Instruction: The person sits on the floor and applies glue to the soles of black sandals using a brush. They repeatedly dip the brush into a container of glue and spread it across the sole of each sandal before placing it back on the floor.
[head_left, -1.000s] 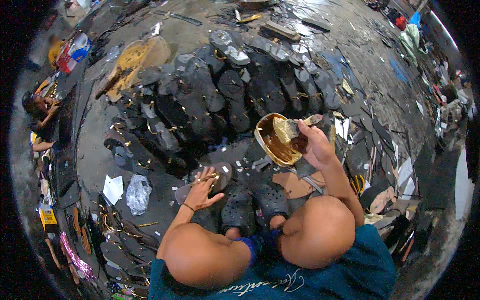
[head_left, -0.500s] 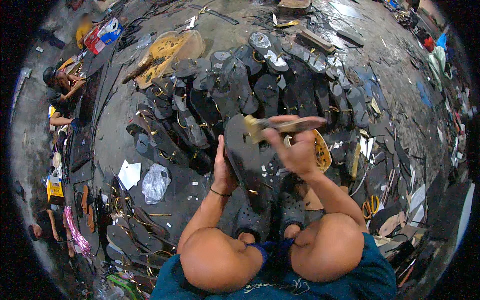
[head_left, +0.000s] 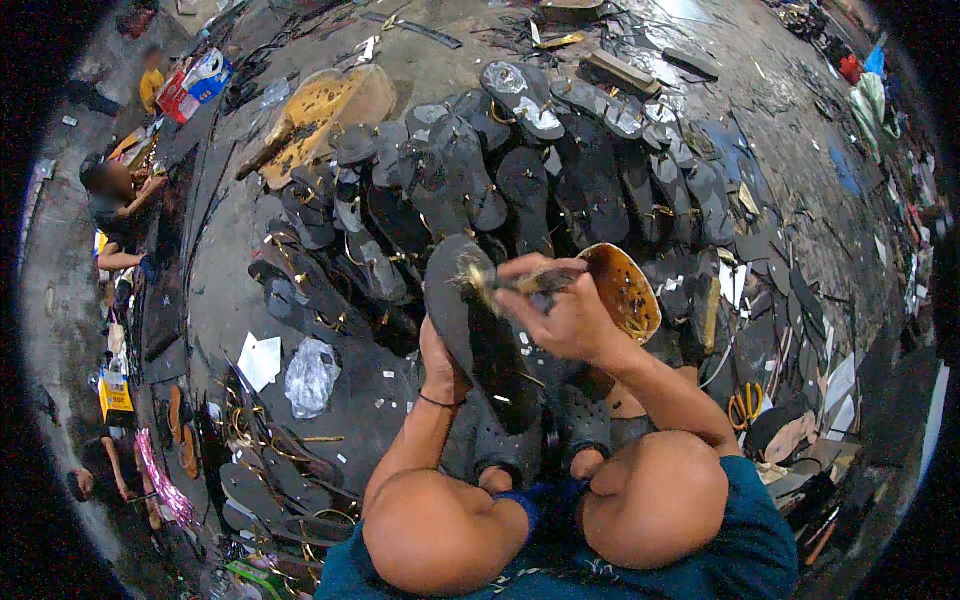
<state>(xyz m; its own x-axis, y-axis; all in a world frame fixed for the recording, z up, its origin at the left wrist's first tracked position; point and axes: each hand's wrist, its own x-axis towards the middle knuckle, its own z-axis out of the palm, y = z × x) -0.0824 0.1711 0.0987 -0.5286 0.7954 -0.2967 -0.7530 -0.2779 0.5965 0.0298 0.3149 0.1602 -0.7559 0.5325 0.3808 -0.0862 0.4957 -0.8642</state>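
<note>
My left hand (head_left: 442, 368) is wrapped round the left edge of a black sandal sole (head_left: 490, 350), holding it up at a tilt above my feet. In my right hand (head_left: 572, 318) is a brush (head_left: 488, 282) with pale bristles, gripped by its handle. Its bristles meet the upper part of the sole, where a light smear shows. Just beyond my right hand stands an open yellowish container (head_left: 622, 290) with dark brown stains inside.
Rows of black sandals (head_left: 525, 190) lie ahead. A stained yellow tray (head_left: 330, 115) is at the far left. Clear plastic (head_left: 313, 377) and white paper (head_left: 260, 361) sit left, yellow-handled scissors (head_left: 745, 406) right. Another person (head_left: 118, 205) works at the left.
My right hand has come down and left, bringing the brush bristles onto the sole. The sole has shifted slightly left and shows more of its face. More of the yellowish container is uncovered.
</note>
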